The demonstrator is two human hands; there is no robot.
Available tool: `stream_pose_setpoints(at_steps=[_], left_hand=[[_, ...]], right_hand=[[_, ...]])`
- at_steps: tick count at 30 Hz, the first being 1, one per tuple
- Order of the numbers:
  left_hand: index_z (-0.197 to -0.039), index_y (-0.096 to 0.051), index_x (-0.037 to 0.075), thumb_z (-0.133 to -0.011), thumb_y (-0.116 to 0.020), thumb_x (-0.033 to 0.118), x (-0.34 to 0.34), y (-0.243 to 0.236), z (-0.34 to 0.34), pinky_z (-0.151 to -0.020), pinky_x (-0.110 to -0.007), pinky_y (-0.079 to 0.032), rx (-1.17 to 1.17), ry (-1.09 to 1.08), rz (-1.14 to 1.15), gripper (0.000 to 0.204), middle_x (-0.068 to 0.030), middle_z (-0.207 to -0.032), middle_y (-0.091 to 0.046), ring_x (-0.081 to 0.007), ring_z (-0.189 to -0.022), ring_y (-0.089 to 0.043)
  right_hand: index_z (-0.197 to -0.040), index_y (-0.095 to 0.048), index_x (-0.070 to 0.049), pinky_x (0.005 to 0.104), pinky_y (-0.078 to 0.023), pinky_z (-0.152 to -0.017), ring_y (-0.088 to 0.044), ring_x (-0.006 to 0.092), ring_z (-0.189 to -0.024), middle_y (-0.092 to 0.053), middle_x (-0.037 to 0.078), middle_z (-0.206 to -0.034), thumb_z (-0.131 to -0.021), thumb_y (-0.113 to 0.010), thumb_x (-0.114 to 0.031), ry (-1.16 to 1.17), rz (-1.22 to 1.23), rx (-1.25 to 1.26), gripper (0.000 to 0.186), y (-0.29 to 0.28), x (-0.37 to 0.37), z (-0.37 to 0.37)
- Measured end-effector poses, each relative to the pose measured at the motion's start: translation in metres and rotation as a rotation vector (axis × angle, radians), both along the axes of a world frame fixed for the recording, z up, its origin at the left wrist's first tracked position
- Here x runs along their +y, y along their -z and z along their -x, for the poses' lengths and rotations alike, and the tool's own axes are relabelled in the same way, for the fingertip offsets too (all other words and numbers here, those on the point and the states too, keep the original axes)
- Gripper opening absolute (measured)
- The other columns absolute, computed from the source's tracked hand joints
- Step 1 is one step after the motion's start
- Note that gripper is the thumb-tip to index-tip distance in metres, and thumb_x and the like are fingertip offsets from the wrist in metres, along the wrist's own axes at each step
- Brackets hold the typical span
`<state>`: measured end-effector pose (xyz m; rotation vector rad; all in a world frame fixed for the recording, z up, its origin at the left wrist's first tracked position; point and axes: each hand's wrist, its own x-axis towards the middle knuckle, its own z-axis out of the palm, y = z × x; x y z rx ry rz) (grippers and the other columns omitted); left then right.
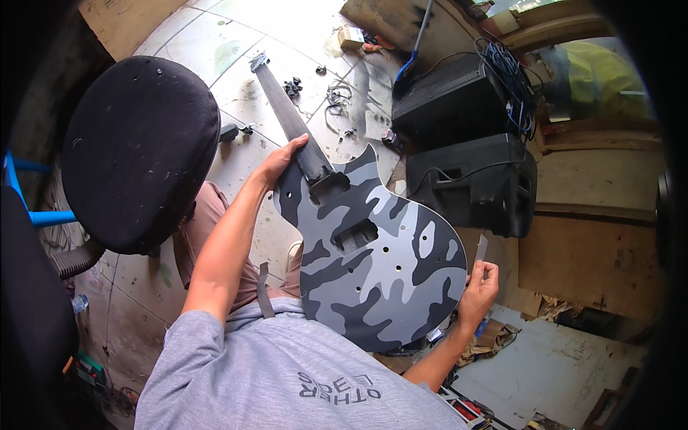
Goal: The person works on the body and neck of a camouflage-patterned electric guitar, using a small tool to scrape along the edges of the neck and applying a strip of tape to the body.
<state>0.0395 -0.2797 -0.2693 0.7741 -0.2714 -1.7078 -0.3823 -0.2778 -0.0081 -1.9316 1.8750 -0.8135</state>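
An electric guitar body (pixel 419 308) in grey and black camouflage lies tilted against my lap and belly, its face up, with bare pickup cavities and small holes. Its dark neck (pixel 283 97) points away to the upper left. My left hand (pixel 284 162) is wrapped round the guitar where neck meets body, most fingers hidden beneath. At the body's right edge, my right hand (pixel 479 292) pinches a thin, flat, pale metal strip like a blade (pixel 481 248), which stands up beside the rim. Whether the blade touches the rim, I cannot tell.
A round black stool seat (pixel 140 154) stands close on the left. Two black speaker boxes (pixel 469 183) with coiled cables (pixel 512 72) sit at the right. Scraps and wires (pixel 337 97) litter the tiled floor beyond the neck. A pale board (pixel 545 365) lies lower right.
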Motion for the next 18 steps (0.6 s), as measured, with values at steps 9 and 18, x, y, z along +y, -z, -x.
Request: stream_pose_setpoints(at_steps=[9,18], left_hand=[[-0.115,-0.072,0.007,-0.095,-0.063,0.058,-0.008,0.013,-0.003,-0.067,-0.033,-0.060,-0.085,-0.034,-0.084,0.055,-0.0084,-0.100,-0.076,-0.0172,-0.073,-0.072],[-0.128,-0.067,0.008,-0.095,-0.062,0.060,-0.003,-0.008,-0.013,-0.080,-0.037,-0.061,-0.182,0.100,-0.232,0.062,-0.0097,-0.113,-0.075,-0.0204,-0.088,-0.074]], right_hand=[[-0.096,-0.056,-0.004,0.0268,-0.036,-0.050,-0.047,0.0055,-0.053,-0.054,-0.001,-0.061,-0.108,-0.058,-0.032,0.002,0.012,0.000,0.031,0.009,-0.002,0.007],[-0.093,-0.056,-0.004,0.0258,-0.034,-0.052,-0.044,0.0051,-0.057,-0.052,-0.002,-0.064,-0.107,-0.059,-0.030,0.036,0.006,-0.034,0.029,0.016,-0.003,0.007]])
